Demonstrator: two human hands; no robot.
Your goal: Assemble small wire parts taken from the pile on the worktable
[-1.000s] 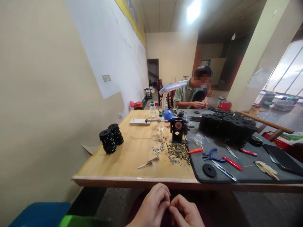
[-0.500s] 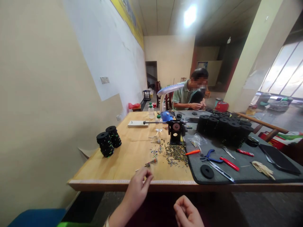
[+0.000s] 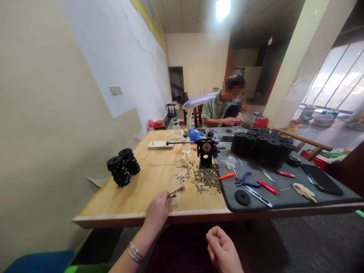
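My left hand [image 3: 158, 207] reaches over the table's front edge, its fingers pressed together at the near end of a small thin item with a reddish tip [image 3: 181, 188]. What the fingertips hold is hidden. My right hand [image 3: 222, 246] is curled closed in front of the table edge; anything between its fingers is too small to make out. Beyond my left hand lie scattered small colored pieces [image 3: 183, 176] and a pile of dark and yellowish pieces [image 3: 207, 177]. A black winding device [image 3: 206, 153] with a long rod stands behind them.
Black spools are stacked at the left [image 3: 119, 172] and back right [image 3: 257, 148]. Blue pliers [image 3: 248, 180], scissors-like tweezers [image 3: 258, 196] and a red tool [image 3: 267, 187] lie on the grey mat [image 3: 280, 203]. A lamp [image 3: 199, 101] and a seated person [image 3: 213, 110] are beyond.
My left hand has moved left and down onto the tabletop beside the thin items. My right hand stays curled in front of the table. The view has shifted slightly.
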